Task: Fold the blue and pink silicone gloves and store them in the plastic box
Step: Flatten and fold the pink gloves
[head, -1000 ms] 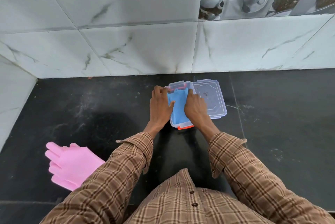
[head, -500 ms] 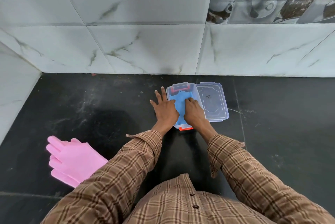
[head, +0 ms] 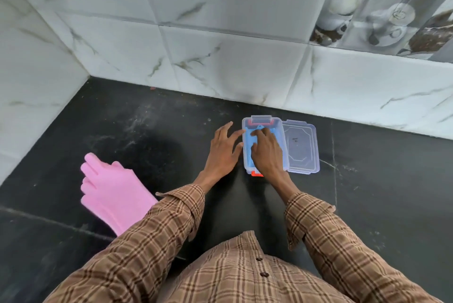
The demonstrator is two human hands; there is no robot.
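Blue glove [head: 250, 148] lies folded inside the plastic box [head: 280, 131], which sits on the black desk [head: 380, 192] near the tiled wall [head: 220, 57]. Right hand [head: 266, 152] is laid on top of the glove inside the box; its fingers [head: 259, 132] are fairly straight and close together, pressing down on the blue silicone, tips toward the far end of the box. Left hand [head: 221, 153] rests just outside the box's left wall, fingers spread; the nearest fingertips touch or nearly touch the box rim, cannot tell which. It holds nothing.

Count: one blue glove, one pink glove [head: 110, 190], one box, one lid [head: 301, 147], two hands.

Pink glove lies flat and unfolded on the desk, well apart from the box to the left, fingers pointing away from the person. Clear lid lies flat, just beside the box on its right, touching or overlapping its edge.

Hidden or unclear: most of the blue glove is covered by the right hand; only its left strip and a bit at the far end show. The pink glove's cuff is covered by the left checked sleeve [head: 159, 236]. An orange clip [head: 257, 173] at the box's near end is partly hidden by the right wrist.
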